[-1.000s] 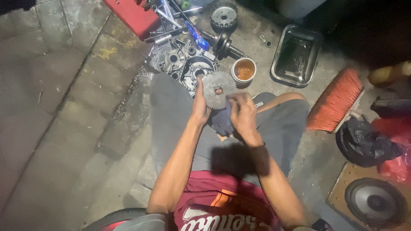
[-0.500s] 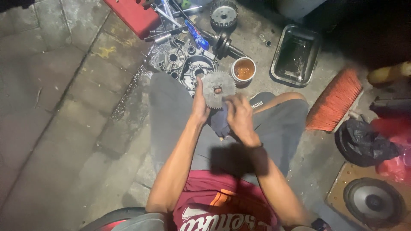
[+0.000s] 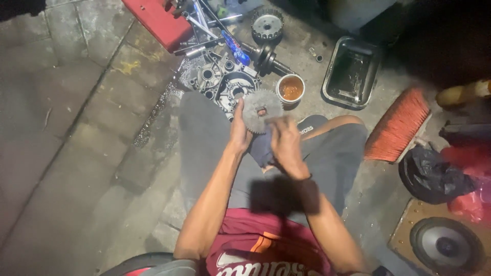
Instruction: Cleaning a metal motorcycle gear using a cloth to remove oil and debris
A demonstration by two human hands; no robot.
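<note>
My left hand (image 3: 239,133) grips a round grey toothed gear (image 3: 261,110) by its left edge and holds it up above my knees. My right hand (image 3: 285,144) is closed on a dark cloth (image 3: 262,152) that is bunched against the gear's lower right side. I sit on the ground in grey trousers and a maroon shirt, both arms stretched forward.
On the concrete ahead lie a grey engine case (image 3: 221,82), a small cup of brown liquid (image 3: 291,88), a dark metal tray (image 3: 351,72), a second gear (image 3: 267,24), tools and a red box (image 3: 157,20). An orange brush (image 3: 398,124), black bag (image 3: 428,176) and speaker (image 3: 446,246) sit right.
The gear and both hands stay in nearly the same place. My right hand shifts slightly with the cloth against the gear.
</note>
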